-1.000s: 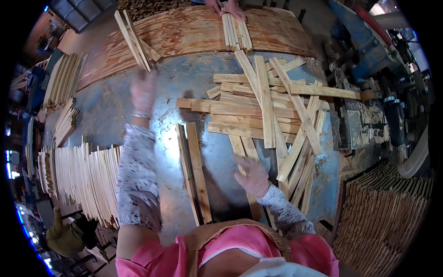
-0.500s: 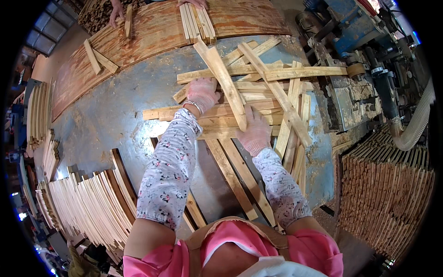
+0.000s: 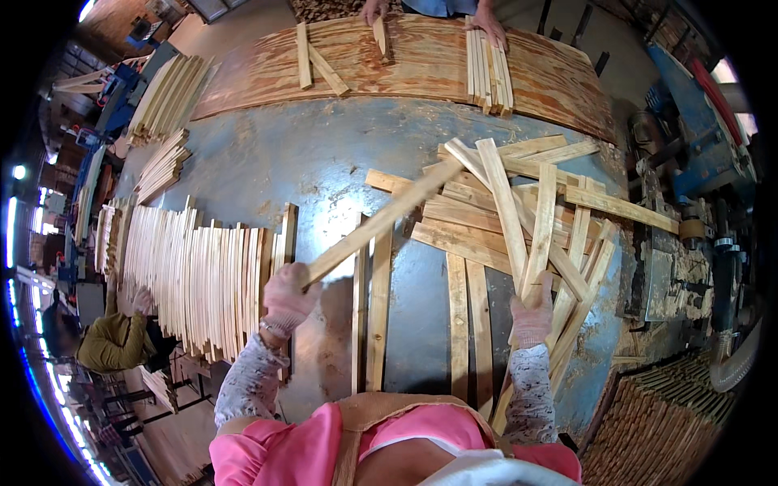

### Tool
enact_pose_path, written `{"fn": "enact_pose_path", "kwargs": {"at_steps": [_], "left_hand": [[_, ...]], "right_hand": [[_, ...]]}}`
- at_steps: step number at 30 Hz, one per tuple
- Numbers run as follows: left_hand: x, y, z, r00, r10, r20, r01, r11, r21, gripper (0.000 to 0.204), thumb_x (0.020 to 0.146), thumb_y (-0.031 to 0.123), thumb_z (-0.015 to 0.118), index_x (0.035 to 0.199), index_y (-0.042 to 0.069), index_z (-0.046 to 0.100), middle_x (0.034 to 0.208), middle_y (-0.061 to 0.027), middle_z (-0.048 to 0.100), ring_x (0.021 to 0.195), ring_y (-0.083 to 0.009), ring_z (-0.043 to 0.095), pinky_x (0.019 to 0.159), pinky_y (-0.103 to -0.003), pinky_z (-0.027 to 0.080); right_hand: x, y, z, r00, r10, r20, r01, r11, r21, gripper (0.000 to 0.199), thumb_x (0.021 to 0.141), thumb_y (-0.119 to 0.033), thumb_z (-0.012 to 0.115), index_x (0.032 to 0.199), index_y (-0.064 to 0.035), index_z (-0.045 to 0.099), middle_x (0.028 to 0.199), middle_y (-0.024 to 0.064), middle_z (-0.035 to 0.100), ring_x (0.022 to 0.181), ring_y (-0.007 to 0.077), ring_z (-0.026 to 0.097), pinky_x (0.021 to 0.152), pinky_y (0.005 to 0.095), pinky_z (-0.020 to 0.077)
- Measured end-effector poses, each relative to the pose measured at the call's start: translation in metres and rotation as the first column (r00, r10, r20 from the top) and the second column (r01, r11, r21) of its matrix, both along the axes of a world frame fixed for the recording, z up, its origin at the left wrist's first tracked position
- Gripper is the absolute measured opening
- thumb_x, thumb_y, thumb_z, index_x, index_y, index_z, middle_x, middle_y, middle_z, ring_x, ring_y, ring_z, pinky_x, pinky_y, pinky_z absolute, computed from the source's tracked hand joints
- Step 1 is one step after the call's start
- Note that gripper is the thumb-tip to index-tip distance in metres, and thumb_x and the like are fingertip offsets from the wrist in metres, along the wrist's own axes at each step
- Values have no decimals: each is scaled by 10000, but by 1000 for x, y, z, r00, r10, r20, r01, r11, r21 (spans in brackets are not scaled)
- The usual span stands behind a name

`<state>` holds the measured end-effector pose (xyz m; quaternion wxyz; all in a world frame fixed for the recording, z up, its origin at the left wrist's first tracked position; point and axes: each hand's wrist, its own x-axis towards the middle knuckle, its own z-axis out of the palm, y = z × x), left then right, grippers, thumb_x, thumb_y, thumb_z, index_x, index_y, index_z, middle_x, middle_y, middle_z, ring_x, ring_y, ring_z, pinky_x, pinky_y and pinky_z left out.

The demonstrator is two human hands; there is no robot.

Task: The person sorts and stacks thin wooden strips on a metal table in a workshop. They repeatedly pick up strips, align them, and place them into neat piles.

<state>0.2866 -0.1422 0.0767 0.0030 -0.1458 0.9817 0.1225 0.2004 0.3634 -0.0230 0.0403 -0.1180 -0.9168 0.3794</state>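
Note:
My left hand (image 3: pixel 290 296), in a pink glove, is closed round the near end of a long wooden strip (image 3: pixel 381 223). That strip slants up to the right, its far end over the loose pile. My right hand (image 3: pixel 532 312), gloved too, grips the near end of another wooden strip (image 3: pixel 540 223), which points away from me. A paler strip (image 3: pixel 502 202) runs close beside it, its near end by my right fingers; I cannot tell whether they touch it. Below these lies a crisscrossed pile of wooden strips (image 3: pixel 462 212) on the blue-grey metal table (image 3: pixel 267 146).
A long row of strips (image 3: pixel 194 279) stands at the left. Separate strips (image 3: pixel 459 332) lie near my body. Across the table, a co-worker's hands (image 3: pixel 489 24) handle strips on a plywood board (image 3: pixel 421 77). Machinery (image 3: pixel 689 170) and a large stack (image 3: pixel 664 429) are at the right.
My view has swung left. My left hand has left the pile and come left and nearer with a strip. My right hand has drawn back toward me, holding a strip.

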Motion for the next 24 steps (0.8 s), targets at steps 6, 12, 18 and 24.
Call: {"fn": "enact_pose_path", "kwargs": {"at_steps": [6, 12, 18, 24], "left_hand": [[-26, -100, 22, 867, 390, -310, -282, 897, 340, 414, 1012, 385, 769, 1151, -1, 711, 997, -173, 770, 926, -263, 752, 798, -401, 594], [-163, -45, 82, 798, 283, -533, 53, 846, 530, 816, 945, 301, 855, 1584, -11, 454, 1602, -232, 519, 1481, -354, 507, 1235, -440, 424], [-77, 166, -59, 992, 100, 78, -90, 118, 989, 722, 1014, 281, 775, 1602, -1, 465, 1501, -134, 599, 1378, -254, 578, 1166, -365, 476], [8, 249, -104, 931, -122, 344, -341, 47, 939, 783, 981, 401, 776, 1534, -80, 501, 1276, -225, 721, 1178, -288, 687, 1051, -378, 524]], "right_hand": [[1, -10, 14, 994, 98, 43, -98, 995, 2, 900, 834, -68, 805, 1645, -49, 416, 1571, 224, 566, 1405, 383, 588, 1157, 419, 492], [-5, -4, 0, 991, 78, 112, -82, 996, 36, 930, 833, -103, 826, 1654, -70, 392, 1613, 231, 521, 1479, 403, 516, 1241, 405, 419], [-3, -16, 1, 968, 247, 33, -211, 882, -422, 629, 900, -250, 746, 1481, -61, 592, 1369, 232, 702, 1235, 376, 696, 1081, 400, 530], [58, -71, 8, 925, 342, 166, -106, 651, -752, 391, 994, -262, 585, 1240, 18, 703, 1041, 136, 748, 937, 255, 723, 863, 376, 569]]}}
